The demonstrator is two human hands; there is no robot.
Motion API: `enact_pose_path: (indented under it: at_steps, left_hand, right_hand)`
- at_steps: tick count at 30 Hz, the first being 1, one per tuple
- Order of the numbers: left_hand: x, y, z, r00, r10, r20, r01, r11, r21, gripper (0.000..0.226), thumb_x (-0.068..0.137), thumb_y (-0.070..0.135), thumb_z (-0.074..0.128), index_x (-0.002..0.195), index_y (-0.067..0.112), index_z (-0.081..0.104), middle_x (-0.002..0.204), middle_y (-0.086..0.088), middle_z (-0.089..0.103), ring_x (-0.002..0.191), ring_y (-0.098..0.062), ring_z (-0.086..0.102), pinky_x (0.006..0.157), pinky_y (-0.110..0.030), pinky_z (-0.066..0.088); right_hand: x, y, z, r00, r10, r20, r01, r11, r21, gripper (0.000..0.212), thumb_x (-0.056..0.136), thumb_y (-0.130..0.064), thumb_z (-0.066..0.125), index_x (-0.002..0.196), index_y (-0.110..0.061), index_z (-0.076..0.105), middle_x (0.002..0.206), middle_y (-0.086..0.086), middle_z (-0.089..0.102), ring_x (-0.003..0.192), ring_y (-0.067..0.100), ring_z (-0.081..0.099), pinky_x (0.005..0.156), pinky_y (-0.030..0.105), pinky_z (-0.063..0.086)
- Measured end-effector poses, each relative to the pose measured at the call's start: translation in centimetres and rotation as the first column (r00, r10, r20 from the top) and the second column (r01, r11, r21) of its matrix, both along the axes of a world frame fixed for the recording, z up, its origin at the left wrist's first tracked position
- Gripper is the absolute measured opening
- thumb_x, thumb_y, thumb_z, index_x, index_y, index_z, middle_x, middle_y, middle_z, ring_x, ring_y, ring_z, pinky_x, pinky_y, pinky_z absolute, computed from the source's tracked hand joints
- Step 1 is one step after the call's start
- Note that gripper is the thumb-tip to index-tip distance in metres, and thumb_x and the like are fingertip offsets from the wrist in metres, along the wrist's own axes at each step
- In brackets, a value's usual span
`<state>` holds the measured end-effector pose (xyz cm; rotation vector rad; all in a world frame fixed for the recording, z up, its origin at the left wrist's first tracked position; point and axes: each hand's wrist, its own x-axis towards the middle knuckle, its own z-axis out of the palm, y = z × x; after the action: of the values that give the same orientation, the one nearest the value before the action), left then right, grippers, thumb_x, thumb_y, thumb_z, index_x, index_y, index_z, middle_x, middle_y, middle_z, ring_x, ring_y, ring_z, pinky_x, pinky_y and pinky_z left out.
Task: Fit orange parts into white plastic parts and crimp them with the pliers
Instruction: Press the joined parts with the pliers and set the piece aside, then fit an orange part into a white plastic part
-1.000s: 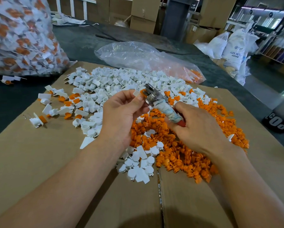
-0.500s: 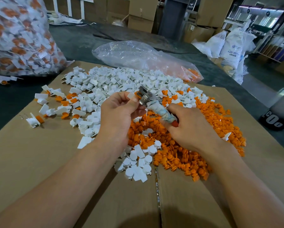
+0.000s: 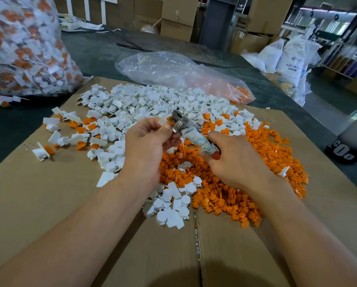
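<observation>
At frame centre, the left hand (image 3: 146, 141) still pinches a white part (image 3: 162, 121) against the jaws of the pliers (image 3: 180, 124). The right hand (image 3: 233, 160) keeps gripping their wrapped handle. Nothing has shifted, so the crimp is probably mid-squeeze.

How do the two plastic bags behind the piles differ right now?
The left bag bulges, packed with white-and-orange pieces; the middle bag lies slack and mostly empty. The left bag's load mixes both colours; the middle bag shows only some orange parts at its right end. The left bag stands tall, past the picture's edge; the middle bag lies low. Both are clear plastic on the dark table.
</observation>
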<state>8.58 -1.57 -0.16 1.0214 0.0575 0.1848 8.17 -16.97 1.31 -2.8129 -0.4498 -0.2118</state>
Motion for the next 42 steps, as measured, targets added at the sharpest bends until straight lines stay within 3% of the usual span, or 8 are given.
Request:
enact_pose_path:
  at_steps: [11, 16, 23, 26, 29, 34, 40, 42]
  left_hand:
    - [-0.2, 0.1, 0.2, 1.000, -0.006, -0.019, 0.006, 1.000, 0.003, 0.026, 0.086, -0.011, 0.051, 0.068, 0.007, 0.054, 0.071, -0.008, 0.062, 0.059, -0.016, 0.062, 0.050, -0.019, 0.050]
    - [-0.2, 0.2, 0.4, 0.999, 0.007, -0.034, -0.007, 1.000, 0.003, 0.024, 0.086, -0.011, 0.052, 0.068, 0.006, 0.055, 0.065, -0.006, 0.063, 0.056, -0.014, 0.062, 0.049, -0.019, 0.051]
    - [-0.1, 0.9, 0.8, 0.992, 0.002, -0.127, -0.027, 0.980, -0.196, 0.009, 0.087, -0.001, 0.056, 0.079, 0.003, 0.058, 0.055, -0.002, 0.063, 0.051, -0.009, 0.061, 0.047, -0.016, 0.050]
    - [0.4, 1.6, 1.1, 0.983, 0.081, -0.166, -0.133, 0.936, -0.327, 0.010, 0.091, 0.010, 0.053, 0.083, 0.005, 0.056, 0.053, 0.000, 0.061, 0.048, -0.009, 0.059, 0.046, -0.018, 0.048]
    - [0.8, 2.9, 1.5, 0.965, 0.140, -0.223, -0.232, 0.855, -0.465, 0.023, 0.095, 0.021, 0.048, 0.075, 0.011, 0.050, 0.051, 0.000, 0.059, 0.045, -0.010, 0.057, 0.045, -0.018, 0.047]
    - [1.4, 5.7, 2.0, 0.928, 0.244, -0.281, -0.366, 0.728, -0.579, 0.029, 0.095, 0.022, 0.044, 0.067, 0.015, 0.045, 0.046, 0.001, 0.057, 0.040, -0.010, 0.053, 0.045, -0.015, 0.042]
    - [1.4, 6.6, 1.8, 0.909, 0.271, -0.317, -0.416, 0.651, -0.635, 0.031, 0.097, 0.025, 0.040, 0.069, 0.014, 0.046, 0.044, 0.001, 0.056, 0.039, -0.011, 0.053, 0.046, -0.015, 0.041]
    - [1.3, 6.6, 1.8, 0.911, 0.258, -0.322, -0.410, 0.644, -0.645, 0.031, 0.098, 0.026, 0.039, 0.071, 0.013, 0.047, 0.044, 0.001, 0.056, 0.039, -0.011, 0.053, 0.046, -0.014, 0.041]
  right_hand:
    - [-0.3, 0.2, 0.0, 0.997, 0.004, 0.075, 0.000, 0.998, -0.055, 0.017, 0.086, -0.026, 0.057, 0.083, -0.023, 0.041, 0.066, -0.002, 0.051, 0.059, 0.017, 0.046, 0.045, 0.027, 0.031]
    - [-0.3, 0.3, -0.4, 0.995, -0.012, 0.100, 0.016, 0.999, -0.039, 0.023, 0.087, -0.028, 0.057, 0.086, -0.024, 0.035, 0.061, -0.009, 0.042, 0.054, 0.009, 0.039, 0.044, 0.026, 0.027]
    - [0.7, -0.9, -0.6, 0.972, -0.163, 0.170, 0.161, 0.987, 0.028, 0.039, 0.076, -0.058, 0.057, 0.092, -0.023, 0.048, 0.078, -0.010, 0.044, 0.069, 0.009, 0.042, 0.055, 0.025, 0.027]
    - [1.4, -1.9, -0.8, 0.956, -0.238, 0.172, 0.238, 0.971, 0.023, 0.053, 0.073, -0.058, 0.061, 0.108, -0.018, 0.055, 0.092, -0.004, 0.050, 0.086, 0.013, 0.046, 0.069, 0.026, 0.031]
    - [1.8, -2.8, -0.8, 0.947, -0.282, 0.151, 0.287, 0.958, -0.009, 0.061, 0.072, -0.057, 0.065, 0.117, -0.017, 0.055, 0.110, 0.003, 0.058, 0.101, 0.020, 0.051, 0.075, 0.027, 0.032]
    - [2.4, -3.5, -1.0, 0.943, -0.324, 0.077, 0.330, 0.941, -0.080, 0.074, 0.069, -0.061, 0.065, 0.129, -0.020, 0.050, 0.127, 0.005, 0.055, 0.116, 0.023, 0.049, 0.090, 0.034, 0.039]
    - [2.4, -3.6, -1.0, 0.946, -0.324, 0.023, 0.324, 0.942, -0.081, 0.078, 0.064, -0.066, 0.065, 0.126, -0.019, 0.053, 0.124, 0.004, 0.058, 0.113, 0.023, 0.052, 0.077, 0.031, 0.038]
    - [2.5, -3.7, -1.1, 0.945, -0.326, 0.000, 0.325, 0.941, -0.092, 0.082, 0.063, -0.067, 0.064, 0.129, -0.020, 0.051, 0.127, 0.004, 0.056, 0.116, 0.024, 0.050, 0.082, 0.033, 0.040]
